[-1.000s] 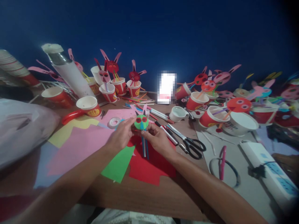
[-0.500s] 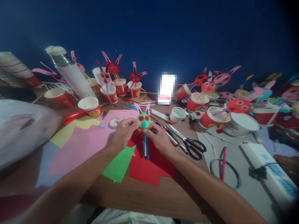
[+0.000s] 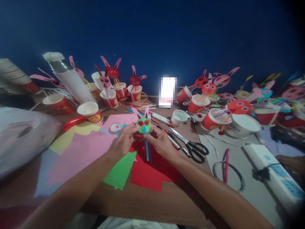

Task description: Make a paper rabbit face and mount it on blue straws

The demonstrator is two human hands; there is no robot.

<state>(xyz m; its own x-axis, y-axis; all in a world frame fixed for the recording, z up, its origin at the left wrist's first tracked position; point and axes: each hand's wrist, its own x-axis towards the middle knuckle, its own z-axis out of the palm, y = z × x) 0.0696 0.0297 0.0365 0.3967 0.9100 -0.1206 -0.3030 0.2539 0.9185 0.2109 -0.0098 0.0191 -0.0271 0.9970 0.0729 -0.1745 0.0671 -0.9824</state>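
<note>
Between my two hands is a green paper rabbit face [image 3: 144, 128] with red eyes, a blue nose piece and pink ears. My left hand [image 3: 125, 137] pinches its left edge, thumb in front. From the other side my right hand [image 3: 157, 138] grips the lower right edge with thumb and fingers. Blue and white sticks [image 3: 147, 152] hang below the face; where they join it is hidden by the fingers. Red paper [image 3: 153, 176] and green paper [image 3: 121, 171] lie on the table beneath my hands.
Black-handled scissors [image 3: 194, 148] and several pens lie right of my hands. Pink paper [image 3: 81, 152] and a tape roll [image 3: 115, 127] are at left. Red paper cups [image 3: 197, 104] with rabbit faces stand along the back. A white power strip [image 3: 271, 171] sits at right, a bright phone [image 3: 167, 90] behind.
My left thumb has shifted from the front of the green face toward its left edge, showing more of it. Both hands still hold it. The whole view has shifted slightly.
</note>
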